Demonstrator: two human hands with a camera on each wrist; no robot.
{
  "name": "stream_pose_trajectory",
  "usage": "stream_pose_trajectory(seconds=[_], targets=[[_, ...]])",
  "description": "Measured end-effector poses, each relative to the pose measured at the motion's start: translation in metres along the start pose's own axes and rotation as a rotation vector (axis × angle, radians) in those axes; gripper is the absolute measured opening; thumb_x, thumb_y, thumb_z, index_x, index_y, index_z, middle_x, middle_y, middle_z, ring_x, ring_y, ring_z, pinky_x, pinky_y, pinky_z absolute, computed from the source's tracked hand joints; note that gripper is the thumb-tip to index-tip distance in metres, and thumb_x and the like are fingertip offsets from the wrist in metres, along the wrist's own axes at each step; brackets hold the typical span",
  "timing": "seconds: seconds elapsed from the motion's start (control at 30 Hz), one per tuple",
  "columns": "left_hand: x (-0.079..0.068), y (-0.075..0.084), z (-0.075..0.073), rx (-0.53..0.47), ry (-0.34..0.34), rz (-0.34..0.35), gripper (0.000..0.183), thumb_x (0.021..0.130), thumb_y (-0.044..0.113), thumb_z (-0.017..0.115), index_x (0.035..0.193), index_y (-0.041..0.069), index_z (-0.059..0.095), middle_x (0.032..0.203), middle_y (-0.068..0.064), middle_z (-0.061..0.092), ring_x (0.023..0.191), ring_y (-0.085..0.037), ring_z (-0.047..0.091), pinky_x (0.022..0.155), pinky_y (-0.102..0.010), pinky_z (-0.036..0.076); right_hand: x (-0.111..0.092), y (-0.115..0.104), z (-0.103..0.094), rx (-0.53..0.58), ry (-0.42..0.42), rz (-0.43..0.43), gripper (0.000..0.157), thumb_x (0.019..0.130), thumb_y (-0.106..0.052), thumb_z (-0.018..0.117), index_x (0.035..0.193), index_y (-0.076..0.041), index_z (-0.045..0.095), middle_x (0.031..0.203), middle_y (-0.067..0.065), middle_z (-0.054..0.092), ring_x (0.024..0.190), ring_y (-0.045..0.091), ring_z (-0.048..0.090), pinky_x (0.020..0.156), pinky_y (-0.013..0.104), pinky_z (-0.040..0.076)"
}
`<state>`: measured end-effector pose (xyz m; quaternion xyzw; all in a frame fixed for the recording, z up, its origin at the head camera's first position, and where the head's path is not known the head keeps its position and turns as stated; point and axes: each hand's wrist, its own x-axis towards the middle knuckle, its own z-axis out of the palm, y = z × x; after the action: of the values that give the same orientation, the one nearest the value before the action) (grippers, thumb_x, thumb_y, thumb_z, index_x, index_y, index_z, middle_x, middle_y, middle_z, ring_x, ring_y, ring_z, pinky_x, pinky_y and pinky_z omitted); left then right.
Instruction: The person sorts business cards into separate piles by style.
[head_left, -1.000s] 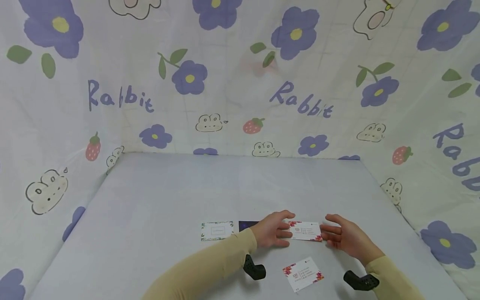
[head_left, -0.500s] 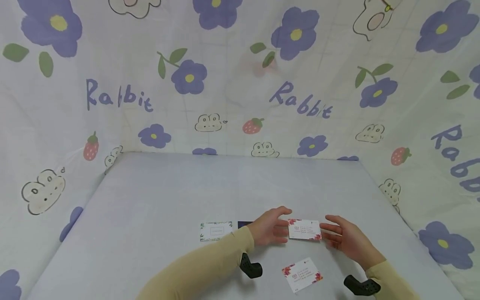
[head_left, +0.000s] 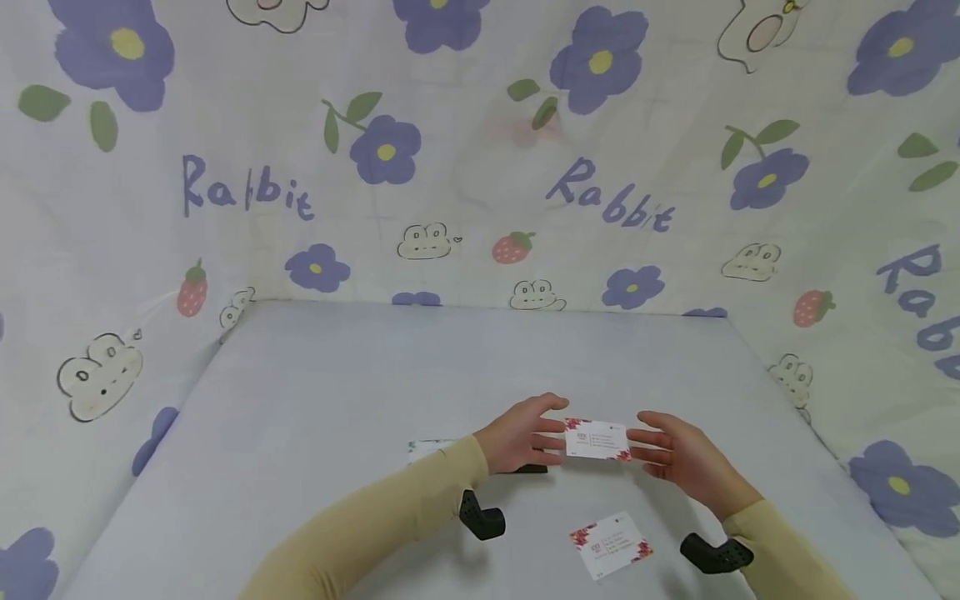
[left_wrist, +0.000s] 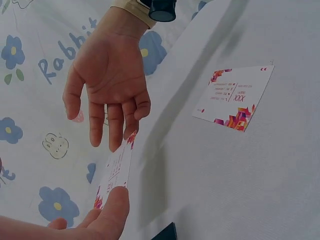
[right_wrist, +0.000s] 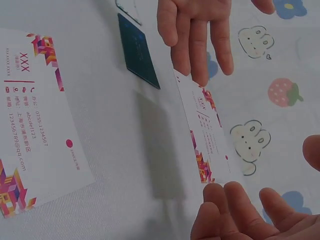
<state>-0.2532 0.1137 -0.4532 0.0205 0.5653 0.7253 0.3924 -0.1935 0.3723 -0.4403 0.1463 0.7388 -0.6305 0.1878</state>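
A white business card (head_left: 597, 440) with red and orange corner patterns hangs above the table, spanned between the fingertips of both hands. At its left short edge, my left hand (head_left: 521, 433) presses with nearly straight fingers, thumb raised apart. My right hand (head_left: 686, 458) presses the opposite edge in the same way. The right wrist view shows the lifted card (right_wrist: 202, 127) tilted, its shadow falling on the table. A matching business card (head_left: 611, 546) lies askew on the table nearer to me.
On the table (head_left: 330, 375), beneath and behind my left arm, lie a dark card (head_left: 531, 469) and a white card with a green leaf border (head_left: 427, 448), both partly hidden. Patterned fabric (head_left: 465, 183) walls the back and sides.
Both hands have raised the business card off the table and shifted slightly left and away from me. The other cards stay where they lay.
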Motion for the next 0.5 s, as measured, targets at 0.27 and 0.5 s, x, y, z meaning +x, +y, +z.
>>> stream_pose_trajectory(seconds=[0.27, 0.5], targets=[[-0.001, -0.008, -0.008, -0.022, 0.005, -0.027, 0.074, 0.097, 0.042, 0.06, 0.159, 0.011, 0.033, 0.156, -0.029, 0.041, 0.14, -0.046, 0.048, 0.112, -0.053, 0.047, 0.011, 0.005, 0.012, -0.079, 0.013, 0.026, 0.075, 0.108, -0.047, 0.039, 0.16, 0.002, 0.015, 0.158, 0.031, 0.036, 0.11, 0.016, 0.062, 0.088, 0.028, 0.05], [-0.004, -0.015, -0.01, -0.059, 0.023, -0.029, 0.071, 0.096, 0.038, 0.061, 0.156, 0.009, 0.037, 0.154, -0.033, 0.04, 0.138, -0.048, 0.048, 0.111, -0.055, 0.047, 0.02, 0.008, 0.019, -0.135, 0.041, 0.054, 0.075, 0.108, -0.046, 0.039, 0.158, 0.004, 0.016, 0.156, 0.03, 0.041, 0.106, 0.015, 0.062, 0.085, 0.028, 0.048]])
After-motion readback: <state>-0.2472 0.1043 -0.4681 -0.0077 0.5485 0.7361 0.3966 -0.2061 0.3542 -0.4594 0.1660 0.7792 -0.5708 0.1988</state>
